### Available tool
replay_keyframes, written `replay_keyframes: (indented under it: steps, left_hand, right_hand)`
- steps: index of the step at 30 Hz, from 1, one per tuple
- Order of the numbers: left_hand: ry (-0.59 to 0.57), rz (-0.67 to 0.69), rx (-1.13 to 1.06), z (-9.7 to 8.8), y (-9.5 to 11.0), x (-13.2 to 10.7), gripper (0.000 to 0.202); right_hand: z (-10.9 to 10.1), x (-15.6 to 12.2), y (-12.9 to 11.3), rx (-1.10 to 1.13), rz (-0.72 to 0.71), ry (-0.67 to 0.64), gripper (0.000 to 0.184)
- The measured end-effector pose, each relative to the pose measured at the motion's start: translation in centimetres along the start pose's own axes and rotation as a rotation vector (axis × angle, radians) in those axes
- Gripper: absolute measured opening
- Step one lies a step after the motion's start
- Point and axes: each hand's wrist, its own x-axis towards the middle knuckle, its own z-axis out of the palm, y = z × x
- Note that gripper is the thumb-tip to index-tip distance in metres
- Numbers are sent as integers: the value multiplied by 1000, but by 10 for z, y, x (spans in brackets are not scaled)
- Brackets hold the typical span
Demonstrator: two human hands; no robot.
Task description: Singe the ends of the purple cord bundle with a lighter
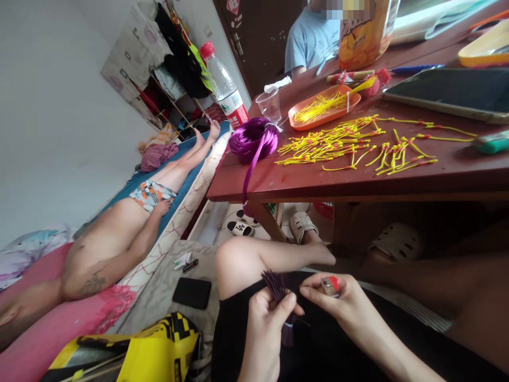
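Above my lap, my left hand [265,323] is closed around a bundle of short dark purple cords [274,284]. Their upper ends fan out over my fingers, and a light tie binds the bundle below my thumb. Close beside it, my right hand [344,300] is curled around a lighter [330,286] with a metal top and a red button. Its thumb and index finger come together near the bundle without clearly touching it. Whether a cord is pinched there is too small to tell. The lighter's body is mostly hidden in my palm. No flame shows.
On the red table [254,183] are a purple cord coil [253,139], knotted yellow cords [330,146], an orange tray [302,124], a bottle [225,85], a cup [269,103] and a phone [449,93]. One person lies on the bed at left; another sits across the table.
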Motion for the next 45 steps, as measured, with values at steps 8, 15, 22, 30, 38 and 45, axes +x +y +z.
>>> replay_keyframes:
  steps: [8,15,22,30,38,45]
  left_hand:
    - [44,27,13,-1,-1,0,18]
    - [-6,30,29,-8,-5,1,17]
    - [-6,38,80,-10,-2,0,20]
    - [-21,28,77,-9,0,0,21]
    - [-29,17,74,-8,0,1,22]
    - [-20,8,72,-8,0,0,22]
  right_hand:
    - [3,0,1,-34,-8,81,22]
    - [-2,-3,-1,-96,-20,41,28]
    - [-8,-7,0,-152,176,126,44]
    - [-3,-1,16,-232,109,99,43]
    - [-1,-3,17,-222,82,130,41]
    - [1,-4,11,-263,77,109,41]
